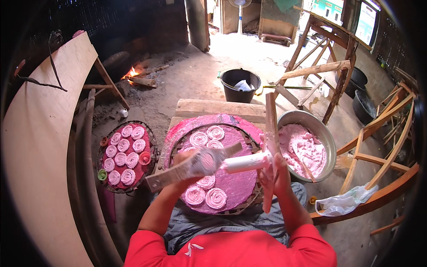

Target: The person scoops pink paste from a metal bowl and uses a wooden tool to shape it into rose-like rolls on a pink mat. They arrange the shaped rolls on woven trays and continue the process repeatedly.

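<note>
Left hand [184, 165]: fingers wrapped round a flat wooden press [195, 165], held slanting above the near tray [253, 196]; the press's round metal middle blurs in the view.

Right hand [273, 171]: fingers closed on a white plunger [247, 162] lying level and meeting the press at its round middle; a long wooden stick [271, 147] stands upright by the same hand, whether gripped cannot be told.

Near tray: round, woven, lined with a pink sheet, on the worktop [213, 107] before the person; pink spiral rosettes [216, 198] lie on it, some at the far rim, some near.

Second tray [151, 171]: to the left, on the floor, filled with rows of rosettes; small coloured cups at its edge.

Metal basin [327, 133]: right of the near tray, holding pink dough [304, 149] and a wooden paddle.

Black bucket [240, 84]: beyond the worktop, on the dirt floor.

Fire [133, 72]: small, far left. Plywood sheet [40, 147]: curved, at left. Plastic bag [344, 202]: on a wooden frame, right.
</note>
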